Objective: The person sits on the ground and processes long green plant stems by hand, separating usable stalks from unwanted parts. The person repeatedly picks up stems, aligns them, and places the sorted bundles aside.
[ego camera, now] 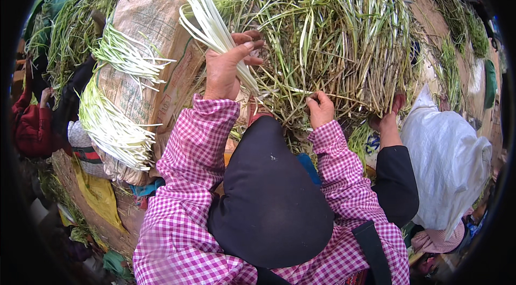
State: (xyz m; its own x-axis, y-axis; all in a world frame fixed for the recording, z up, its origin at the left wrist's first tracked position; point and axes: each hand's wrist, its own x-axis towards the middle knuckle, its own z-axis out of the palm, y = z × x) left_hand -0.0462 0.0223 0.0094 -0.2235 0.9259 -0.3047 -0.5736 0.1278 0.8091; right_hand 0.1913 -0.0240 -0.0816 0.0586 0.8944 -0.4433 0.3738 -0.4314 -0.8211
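My left hand (227, 65) is raised over the near left edge of a large heap of long green and brown plant stalks (322, 43). Held in it is a bundle of pale, peeled stalks (213, 23), its white tips fanning up and left. Lower and to the right, my right hand (321, 108) has thumb and forefinger pinched at the near edge of the heap, by the end of a pale stalk (300, 90). Two bunches of cleaned stalks, an upper one (129, 53) and a lower one (115, 128), lie on a woven sack (141, 15) at the left.
A white woven sack (443, 156) stands at the right, beside my bare foot (389, 120). A person in red (34, 124) sits at the far left near more stalks (72, 43). A yellow sheet (96, 192) lies on the ground at lower left.
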